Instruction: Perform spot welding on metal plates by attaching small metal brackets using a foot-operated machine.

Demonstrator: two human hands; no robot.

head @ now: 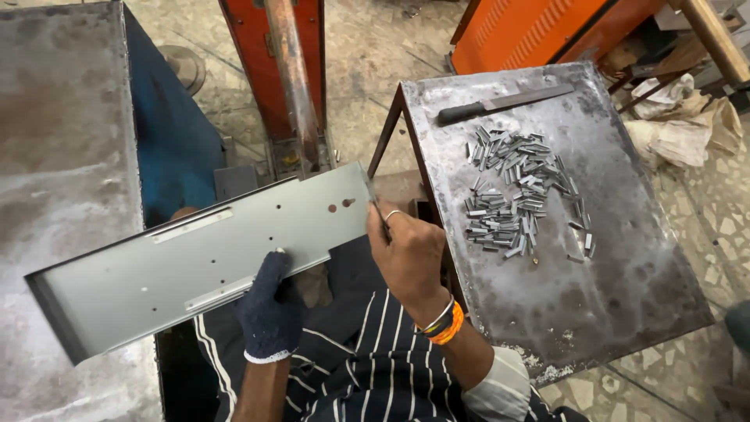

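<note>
1. A long grey sheet-metal panel with folded edges and small punched holes is held over the person's lap. It slants from near left up to far right, its flat face turned upward.
2. The left hand, in a dark blue glove, grips the panel's near edge about midway along, thumb on top and fingers under the fold.
3. The right hand is bare, with a ring and orange and dark bangles at the wrist. It is closed on the panel's right end, fingers pinched at the corner; whether a small piece sits between the fingertips I cannot tell.
4. Just right of that hand stands a worn steel table top, scuffed and stained. Its left edge lies close beside the right wrist.
5. A heap of small metal clips lies on the table's middle, a few strays scattered toward the right.
6. A dark-handled knife lies along the table's far edge, well apart from the heap.
7. On the left, a grey metal bench top runs under the panel's low end; its blue side faces the person.
8. Straight ahead stands an orange machine post with a rusty bar, just beyond the panel's far edge.
9. An orange cabinet and crumpled rags sit at far right on the stone-chip floor.
10. Open room is tight: the panel spans the gap between bench and table, with free floor only beyond the post.
</note>
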